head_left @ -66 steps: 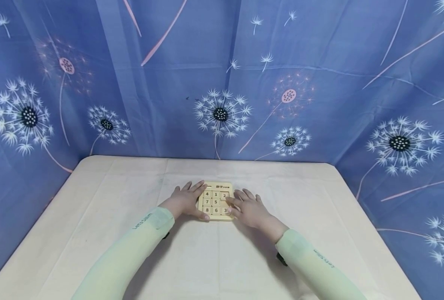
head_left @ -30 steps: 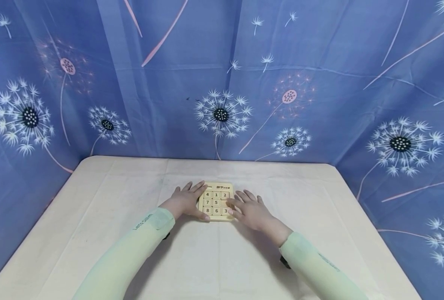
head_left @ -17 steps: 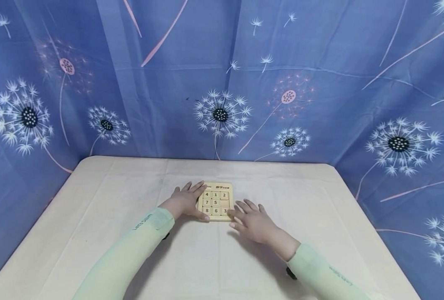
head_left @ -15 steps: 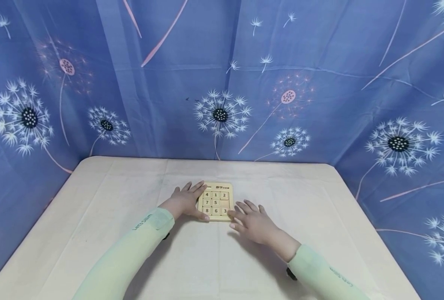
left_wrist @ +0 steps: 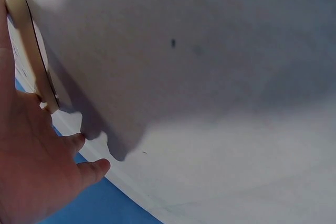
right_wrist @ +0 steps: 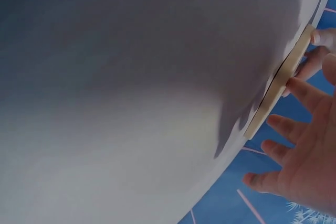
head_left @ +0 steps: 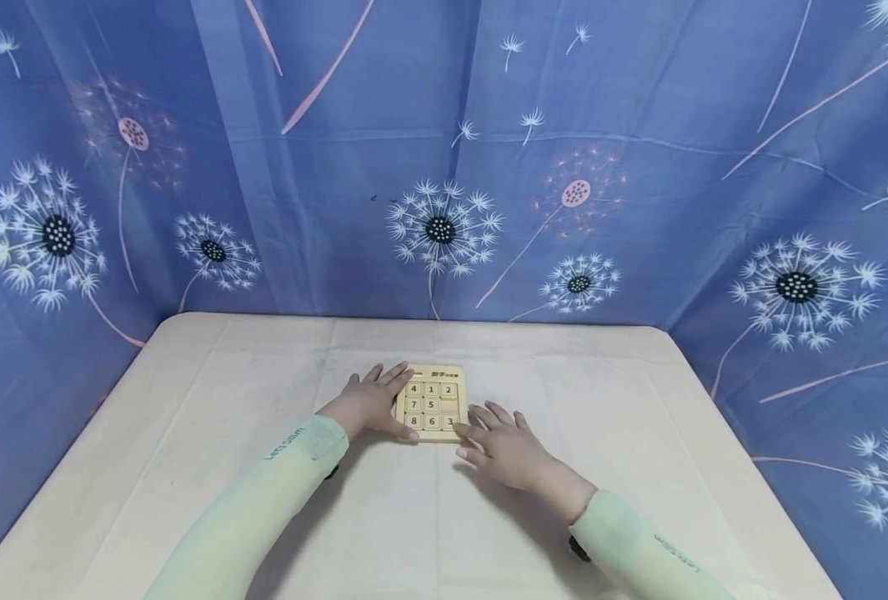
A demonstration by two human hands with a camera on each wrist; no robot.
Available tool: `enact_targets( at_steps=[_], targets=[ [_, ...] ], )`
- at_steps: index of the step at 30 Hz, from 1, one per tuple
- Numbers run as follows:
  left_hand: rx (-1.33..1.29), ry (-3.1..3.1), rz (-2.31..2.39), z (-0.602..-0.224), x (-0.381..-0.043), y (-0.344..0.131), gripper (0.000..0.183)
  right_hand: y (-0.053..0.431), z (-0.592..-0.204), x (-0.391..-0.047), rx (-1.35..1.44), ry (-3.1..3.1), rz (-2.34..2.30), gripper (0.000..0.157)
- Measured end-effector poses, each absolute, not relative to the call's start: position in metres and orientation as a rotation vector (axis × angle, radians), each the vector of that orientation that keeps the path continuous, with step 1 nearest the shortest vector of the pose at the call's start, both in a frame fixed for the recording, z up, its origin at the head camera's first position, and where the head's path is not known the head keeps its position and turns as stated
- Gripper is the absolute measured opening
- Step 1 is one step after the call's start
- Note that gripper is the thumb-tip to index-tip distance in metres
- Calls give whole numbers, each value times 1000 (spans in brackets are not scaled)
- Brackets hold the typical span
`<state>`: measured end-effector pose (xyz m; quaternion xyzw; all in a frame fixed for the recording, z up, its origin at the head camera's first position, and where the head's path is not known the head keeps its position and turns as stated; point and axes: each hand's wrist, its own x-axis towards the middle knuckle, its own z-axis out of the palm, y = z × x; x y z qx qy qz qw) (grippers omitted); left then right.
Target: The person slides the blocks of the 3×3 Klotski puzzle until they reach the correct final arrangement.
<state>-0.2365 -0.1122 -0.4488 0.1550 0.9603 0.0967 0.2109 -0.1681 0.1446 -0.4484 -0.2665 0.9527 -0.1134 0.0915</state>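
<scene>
A wooden sliding number puzzle (head_left: 449, 368) lies flat on the table. Its tiles read 4 1 2 on top, 7 5 in the middle and 8 6 3 below, with a gap at the middle right. My left hand (head_left: 368, 404) holds its left side, the thumb at the lower left corner and the fingers spread towards the upper left one. At the lower right, the index fingertip of my right hand (head_left: 507, 446) is on or just over tile 3 (head_left: 449, 421), its other fingers spread off the board. The puzzle's edge (right_wrist: 279, 85) shows side-on in the right wrist view.
A pale cloth covers the table (head_left: 263, 517). Behind and on both sides hangs a blue curtain (head_left: 323, 233) printed with dandelions. Light green sleeves (head_left: 248, 508) cover both forearms.
My right hand has drawn back towards me; its index finger has gone from beside tile 2 and the gap down to tile 3. Tile 2 sits slightly higher. My left hand stays put.
</scene>
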Motion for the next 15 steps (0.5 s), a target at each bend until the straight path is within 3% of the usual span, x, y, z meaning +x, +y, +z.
enact_targets(
  at_steps=[15],
  targets=[
    [442,2669,272,-447,-236,-112,118,142,-452,-168,-764,2847,-339,49]
  ],
)
